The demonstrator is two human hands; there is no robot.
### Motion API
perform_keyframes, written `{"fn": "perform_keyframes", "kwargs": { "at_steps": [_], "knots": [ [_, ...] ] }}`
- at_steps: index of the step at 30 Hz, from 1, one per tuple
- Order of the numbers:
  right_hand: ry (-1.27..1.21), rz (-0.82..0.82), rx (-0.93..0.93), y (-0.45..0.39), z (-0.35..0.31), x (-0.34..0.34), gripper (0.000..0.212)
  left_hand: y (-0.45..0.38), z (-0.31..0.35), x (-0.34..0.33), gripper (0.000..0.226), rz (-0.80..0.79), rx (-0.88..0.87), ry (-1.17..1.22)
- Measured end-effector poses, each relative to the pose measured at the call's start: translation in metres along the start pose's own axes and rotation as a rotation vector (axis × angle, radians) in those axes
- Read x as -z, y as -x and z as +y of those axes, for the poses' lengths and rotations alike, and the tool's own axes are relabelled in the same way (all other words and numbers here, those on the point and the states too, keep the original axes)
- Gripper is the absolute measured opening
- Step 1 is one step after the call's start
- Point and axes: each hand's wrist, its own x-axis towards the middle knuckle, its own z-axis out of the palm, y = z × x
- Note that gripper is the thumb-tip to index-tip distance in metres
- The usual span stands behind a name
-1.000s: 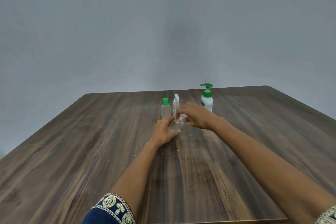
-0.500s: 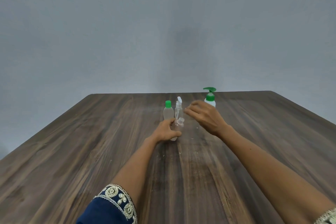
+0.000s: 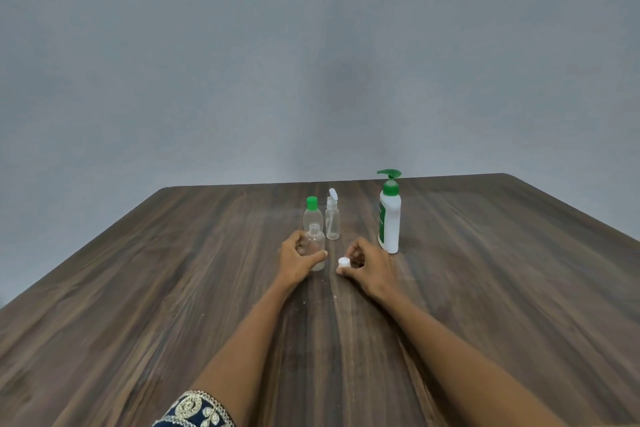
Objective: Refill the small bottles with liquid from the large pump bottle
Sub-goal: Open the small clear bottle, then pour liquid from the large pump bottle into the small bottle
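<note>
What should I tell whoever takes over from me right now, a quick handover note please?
Left hand grips the open bottle, upright on the table.
Right hand pinches its white cap low by the table, beside that bottle.
Green-cap bottle and flip-top bottle stand just behind, flip-top lid up.
Pump bottle stands to the right, untouched.
Done: one bottle uncapped.
Left: set the cap down, pump liquid into the open bottle, recap it, then do the other two. I cannot tell the fill levels.
</note>
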Motion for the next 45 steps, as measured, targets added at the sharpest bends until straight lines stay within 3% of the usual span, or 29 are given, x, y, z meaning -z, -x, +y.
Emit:
{"fn": "perform_keyframes", "kwargs": {
  "at_steps": [4, 7, 9, 11, 13, 17, 19, 21, 25, 30, 37, 45],
  "knots": [
    [0.010, 0.010, 0.027, 0.000, 0.004, 0.001, 0.050, 0.002, -0.003, -0.002, 0.040, 0.013, -0.021, 0.016],
    [0.009, 0.434, 0.133, -0.004, 0.001, 0.011, 0.055, 0.004, -0.005, -0.005, 0.041, 0.010, -0.034, 0.047],
    [-0.018, 0.738, 0.100, -0.015, -0.004, 0.027, 0.061, 0.004, -0.006, -0.006, 0.042, 0.016, -0.040, 0.056],
    [-0.037, 0.855, 0.032, -0.031, -0.004, 0.043, 0.073, 0.005, -0.006, -0.006, 0.043, 0.023, -0.035, 0.067],
    [-0.044, 0.777, -0.046, -0.048, 0.001, 0.056, 0.088, 0.007, -0.005, -0.005, 0.043, 0.043, -0.033, 0.084],
    [-0.126, 0.412, -0.160, -0.076, 0.016, 0.068, 0.107, 0.011, 0.002, -0.005, 0.040, 0.058, -0.044, 0.118],
    [-0.199, 0.266, -0.166, -0.083, 0.023, 0.067, 0.106, 0.012, 0.004, -0.006, 0.040, 0.060, -0.047, 0.145],
    [-0.226, 0.174, -0.159, -0.085, 0.028, 0.063, 0.092, 0.014, 0.003, -0.007, 0.040, 0.062, -0.056, 0.160],
    [-0.227, 0.197, -0.140, -0.086, 0.030, 0.056, 0.056, 0.015, 0.002, -0.008, 0.039, 0.057, -0.067, 0.173],
    [-0.178, 0.257, -0.105, -0.078, 0.031, 0.055, 0.039, 0.014, 0.004, -0.008, 0.039, 0.059, -0.078, 0.177],
    [-0.220, 0.285, -0.106, -0.049, 0.020, 0.047, 0.053, 0.010, 0.018, -0.014, 0.032, 0.070, -0.117, 0.147],
    [-0.739, 0.108, -0.056, -0.024, 0.004, 0.042, 0.068, 0.002, 0.028, -0.028, 0.038, -0.004, -0.121, 0.112]
  ]
}}
